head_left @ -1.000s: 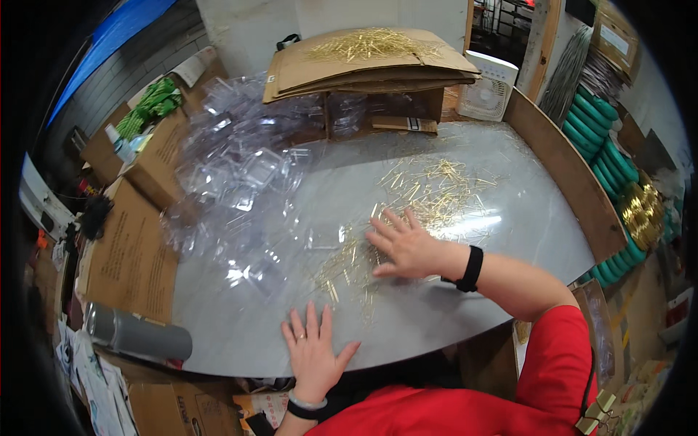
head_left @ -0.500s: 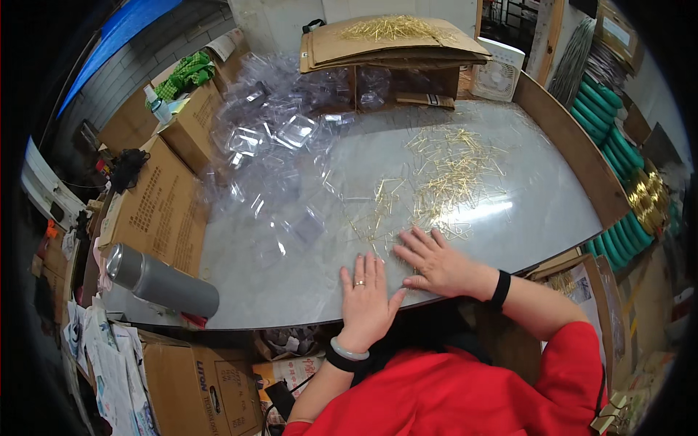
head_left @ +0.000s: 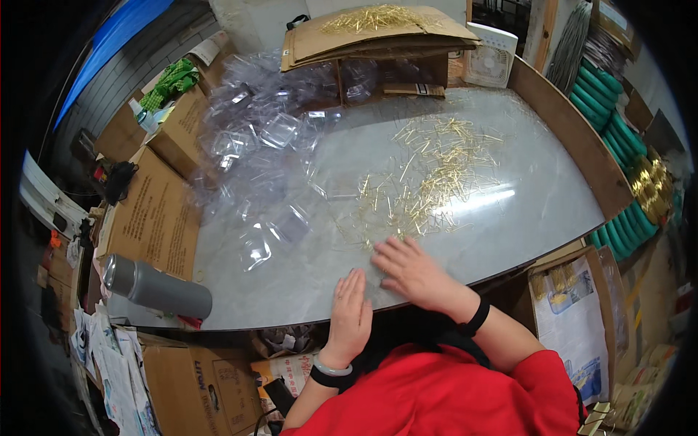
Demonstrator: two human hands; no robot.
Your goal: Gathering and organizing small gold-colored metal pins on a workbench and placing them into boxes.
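Note:
Many thin gold wire hooks [head_left: 447, 171] lie in a loose heap on the grey tabletop [head_left: 538, 218], with stragglers trailing toward me. My right hand [head_left: 418, 275] rests palm down at the near end of these pieces, fingers outstretched and slightly apart, the tips touching or just short of the closest wires. Beside it, at the table's front edge, my left hand [head_left: 350, 314] is tipped on its side. Its fingers are straight and held together, and nothing shows in it. Whether small wires lie under either palm is hidden.
Clear plastic blister shells [head_left: 254, 131] pile up at the left back. A grey bottle [head_left: 156, 287] lies at the left front by a cardboard box [head_left: 156, 218]. Behind, a cardboard stack [head_left: 363, 47] carries more gold wires, beside a white fan [head_left: 491, 58]. A wooden rim [head_left: 574, 138] borders the right.
Both hands have shifted slightly left. My left hand has turned from flat onto its side, with its fingers drawn together. The nearer wires sit closer to the main heap.

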